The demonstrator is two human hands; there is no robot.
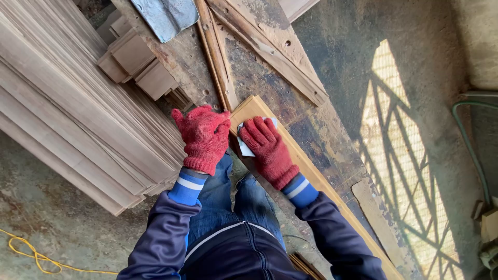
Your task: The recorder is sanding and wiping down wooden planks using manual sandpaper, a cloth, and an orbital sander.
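Pressing a small white sheet [244, 145] against 1 long pale wooden board [311, 179], the right hand [267, 148] in its red knit glove lies flat on top, fingers [262, 129] spread narrow and pointing toward 11 o'clock, holding the sheet down on the wood. The board runs from its near end at the picture's centre down toward 5 o'clock. The left hand [203, 136], in a matching red glove, rests just beside the board's upper end at 9 o'clock of the right hand, fingers together and curled over the board's corner; whether they grip it I cannot tell. That makes 2 gloves and 2 blue striped cuffs on dark sleeves.

At 10 o'clock a big stack of thin planks [67, 103] slants across the floor, with a few short wooden blocks [135, 65] on it. At 12 o'clock lie 2 worn battens [270, 49] and 1 blue-grey cloth [166, 18]. 1 yellow cord [36, 256] curls at 8 o'clock, 1 green hose [469, 145] at 3 o'clock.
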